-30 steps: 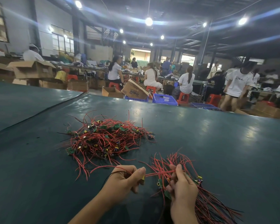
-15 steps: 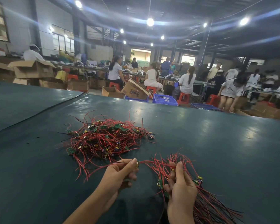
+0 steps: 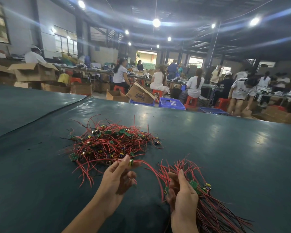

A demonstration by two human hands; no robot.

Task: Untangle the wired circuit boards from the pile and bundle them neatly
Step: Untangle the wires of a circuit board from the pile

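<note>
Plainly, in the head view, your left grip [image 3: 119, 179] pinched one small wired board [image 3: 131, 162] at its fingertips, at the near edge of the pile [image 3: 111, 143], which lay tangled on the green bench [image 3: 225, 148]. A red lead [image 3: 149, 166] arced from that board toward the bundle [image 3: 213, 214]. Your right grip [image 3: 183, 199] was curled round that bundle, with boards gathered near the palm, long tails fanned out to the right and short ends springing loose above the thumb. Pile and bundle lay near each other but apart.

By my reading, these pieces were light, and their leads were soft and springy, apt to snag on neighbouring components. The boards looked stiff yet fragile where the wires joined, so the board's edges were the place to take hold, not the wire. A slow draw would have let loops slip free rather than drag the pile along. The bundle was best clasped just behind the boards, where the leads ran parallel.
</note>
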